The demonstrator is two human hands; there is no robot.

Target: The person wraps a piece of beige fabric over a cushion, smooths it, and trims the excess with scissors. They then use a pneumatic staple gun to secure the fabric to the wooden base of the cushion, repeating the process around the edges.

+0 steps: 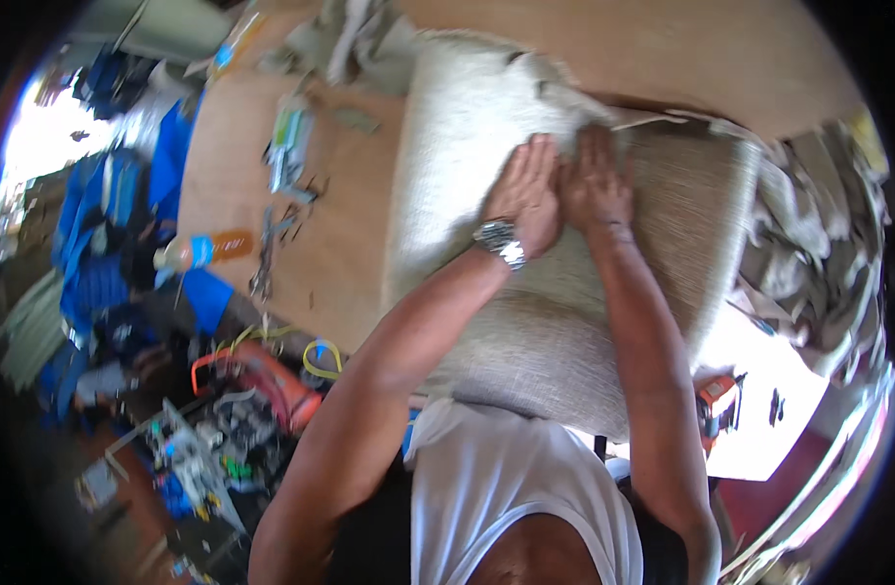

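Note:
A large cushion-like piece covered in grey-beige woven fabric [447, 166] lies on the wooden table in front of me. Its far edge is uneven, with loose folds of cloth. My left hand [527, 190], with a metal watch [500, 242] at the wrist, lies flat on the fabric near the middle, fingers extended. Beside it, almost touching, my right hand [598, 185] also presses flat, fingers pointing away from me. Neither hand holds anything. Shade falls across the right hand and the right part of the cover.
On the wooden tabletop [340, 224] at left lie a bottle of orange liquid [213, 249], a small packet [291, 146] and thin metal pieces. Crumpled fabric [808, 234] heaps at right. An orange-and-black tool [718, 402] rests near a white sheet [774, 370]. Clutter fills the lower left.

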